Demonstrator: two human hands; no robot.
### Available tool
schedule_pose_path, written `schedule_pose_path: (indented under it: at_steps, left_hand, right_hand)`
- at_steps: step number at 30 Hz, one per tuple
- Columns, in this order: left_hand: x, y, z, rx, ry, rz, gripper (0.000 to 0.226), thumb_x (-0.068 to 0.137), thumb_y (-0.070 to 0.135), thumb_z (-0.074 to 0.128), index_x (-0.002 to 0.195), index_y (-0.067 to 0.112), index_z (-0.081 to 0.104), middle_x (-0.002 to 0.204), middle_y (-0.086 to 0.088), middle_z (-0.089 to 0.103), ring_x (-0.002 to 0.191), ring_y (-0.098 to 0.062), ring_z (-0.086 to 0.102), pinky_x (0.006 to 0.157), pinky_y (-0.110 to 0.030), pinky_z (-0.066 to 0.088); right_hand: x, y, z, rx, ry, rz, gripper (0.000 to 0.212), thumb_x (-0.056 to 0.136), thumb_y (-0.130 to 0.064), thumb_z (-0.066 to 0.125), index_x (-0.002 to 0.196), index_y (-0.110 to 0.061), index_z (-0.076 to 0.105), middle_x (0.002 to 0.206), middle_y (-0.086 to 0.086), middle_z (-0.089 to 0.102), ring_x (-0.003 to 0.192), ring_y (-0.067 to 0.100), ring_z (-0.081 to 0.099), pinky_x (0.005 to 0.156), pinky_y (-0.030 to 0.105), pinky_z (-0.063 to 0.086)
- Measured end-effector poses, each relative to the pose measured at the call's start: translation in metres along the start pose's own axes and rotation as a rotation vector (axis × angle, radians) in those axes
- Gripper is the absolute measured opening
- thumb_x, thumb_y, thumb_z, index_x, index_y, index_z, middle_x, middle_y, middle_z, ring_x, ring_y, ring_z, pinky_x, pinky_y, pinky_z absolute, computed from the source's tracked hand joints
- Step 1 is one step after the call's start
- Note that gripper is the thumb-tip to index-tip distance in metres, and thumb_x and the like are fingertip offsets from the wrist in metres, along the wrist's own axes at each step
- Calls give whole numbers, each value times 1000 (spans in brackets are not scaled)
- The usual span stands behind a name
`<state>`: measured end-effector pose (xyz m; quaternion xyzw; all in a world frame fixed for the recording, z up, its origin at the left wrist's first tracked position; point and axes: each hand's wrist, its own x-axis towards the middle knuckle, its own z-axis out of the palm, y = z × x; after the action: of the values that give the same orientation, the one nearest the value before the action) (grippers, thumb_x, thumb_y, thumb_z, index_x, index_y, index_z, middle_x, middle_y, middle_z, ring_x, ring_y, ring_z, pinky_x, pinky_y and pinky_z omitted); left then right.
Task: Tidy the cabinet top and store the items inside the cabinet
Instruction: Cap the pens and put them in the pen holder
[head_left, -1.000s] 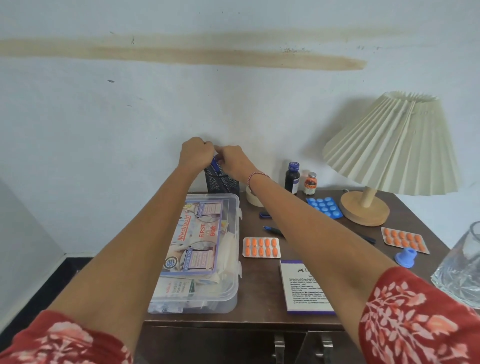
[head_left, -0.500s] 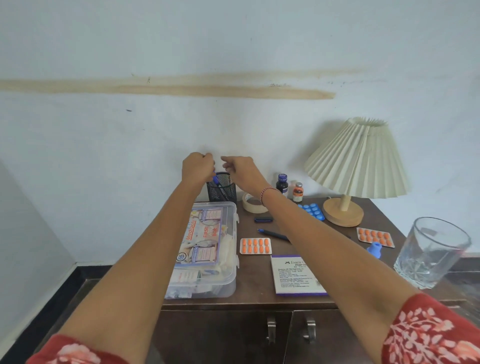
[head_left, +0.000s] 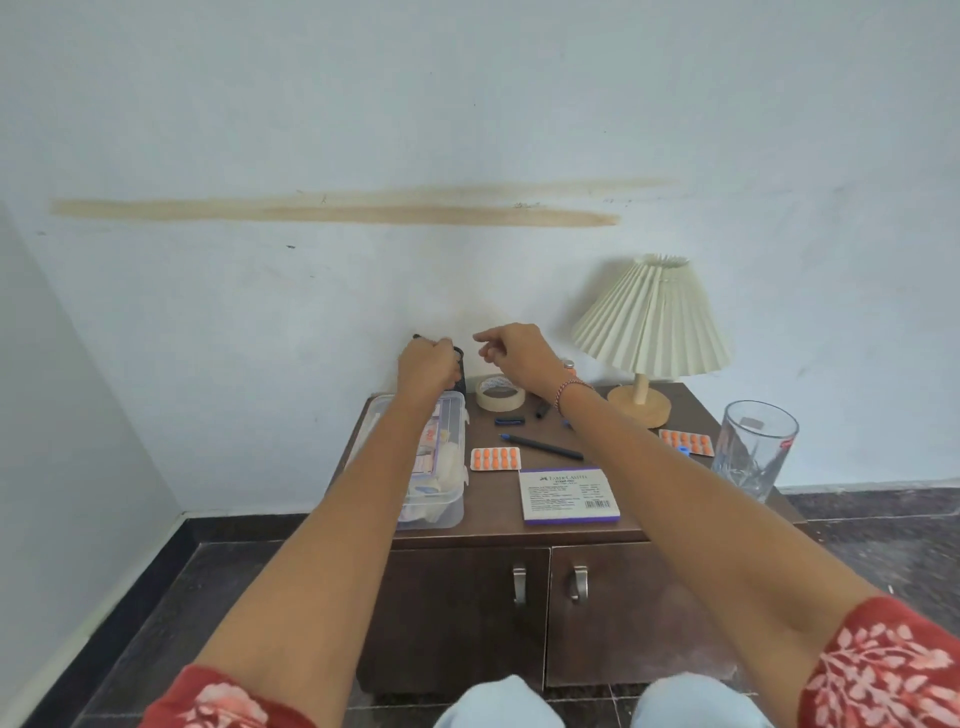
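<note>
On the brown cabinet top (head_left: 491, 501) lie a clear first-aid box (head_left: 447, 499), a masking tape roll (head_left: 501, 393), a dark pen (head_left: 543, 447), two orange pill strips (head_left: 496, 459) (head_left: 685, 440) and a white and purple carton (head_left: 569, 494). At the back left stands a black mesh pen holder (head_left: 460, 371). My left hand (head_left: 426, 369) is curled over its rim and grips it. Just to its right, my right hand (head_left: 511, 353) hovers above the tape with loosely curled fingers, holding nothing. The cabinet doors (head_left: 467, 613) below are closed.
A pleated lamp (head_left: 649, 322) stands at the back right and a drinking glass (head_left: 753, 447) at the right edge. Small caps (head_left: 509, 420) (head_left: 543, 410) lie near the tape. A bottle (head_left: 570, 366) peeks out behind my right wrist. The wall is close behind.
My right hand has let go at the pen holder and drifted right, above the tape. My left hand stays on the holder. The view has pulled back, showing the cabinet doors.
</note>
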<state>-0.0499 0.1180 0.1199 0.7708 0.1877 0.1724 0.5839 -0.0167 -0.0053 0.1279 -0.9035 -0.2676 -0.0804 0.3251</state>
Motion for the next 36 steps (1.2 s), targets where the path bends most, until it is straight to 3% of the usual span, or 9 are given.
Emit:
schedule_pose_path:
  at_steps: [3, 5, 10, 14, 17, 19, 21, 25, 36]
  left_hand:
    - [-19, 3, 7, -28, -16, -30, 25, 94, 18, 42, 73, 9, 53, 92, -17, 64, 85, -31, 65, 89, -42, 55]
    - [-33, -4, 16, -80, -39, -71, 20, 94, 16, 43, 81, 7, 54, 90, -15, 62, 82, -28, 61, 91, -43, 53]
    - [-64, -31, 53, -208, -134, -233, 13, 94, 9, 41, 98, 7, 53, 70, -8, 58, 64, -20, 58, 68, -32, 52]
    - [-61, -42, 73, -306, -143, -325, 22, 94, 9, 40, 74, 7, 50, 70, -7, 54, 62, -15, 53, 59, -22, 43]
    - [-56, -55, 83, -322, -159, -376, 21, 98, 19, 41, 97, 3, 55, 85, -9, 58, 82, -21, 58, 77, -29, 48]
    - [-49, -64, 88, -389, -164, -436, 35, 100, 19, 38, 129, -1, 45, 108, -18, 55, 103, -28, 58, 87, -32, 47]
    - [-39, -67, 92, -460, -159, -497, 44, 100, 17, 37, 138, -5, 36, 125, -24, 50, 121, -34, 52, 96, -34, 45]
    - [-23, -68, 100, -599, -170, -612, 50, 101, 18, 38, 140, -11, 30, 145, -30, 33, 135, -37, 37, 111, -38, 35]
    - [4, -77, 121, -643, -191, -703, 56, 96, 20, 42, 143, -6, 25, 137, -28, 36, 136, -38, 34, 112, -45, 32]
  right_hand:
    - [-17, 1, -9, 42, 10, 24, 39, 94, 5, 39, 126, -3, 60, 115, 17, 67, 107, 24, 64, 96, 23, 47]
    - [-32, 4, -9, 92, 56, 45, 38, 94, 4, 39, 124, -3, 61, 112, 17, 69, 105, 24, 65, 90, 19, 47]
    - [-64, 30, 4, 179, 178, 105, 34, 95, 2, 41, 120, -2, 63, 105, 16, 71, 101, 23, 66, 95, 22, 46]
    - [-65, 58, 5, 204, 220, 174, 34, 95, 2, 40, 120, -2, 63, 104, 17, 70, 97, 22, 65, 93, 25, 46]
    - [-67, 77, 14, 213, 210, 235, 37, 93, 4, 37, 119, -2, 63, 107, 17, 69, 94, 19, 62, 88, 27, 48]
    - [-66, 90, 20, 177, 158, 280, 39, 93, 4, 36, 122, -2, 61, 113, 15, 68, 105, 21, 62, 97, 29, 46]
    - [-61, 103, 24, 139, 94, 315, 41, 92, 5, 35, 124, -2, 60, 119, 14, 66, 113, 23, 60, 104, 31, 43]
    - [-44, 122, 25, 123, 52, 344, 41, 91, 6, 34, 123, 1, 60, 125, 15, 63, 118, 25, 58, 109, 36, 40]
    - [-21, 142, 56, 6, -138, 404, 31, 95, -4, 46, 119, -7, 65, 124, 10, 65, 118, 21, 57, 104, 27, 39]
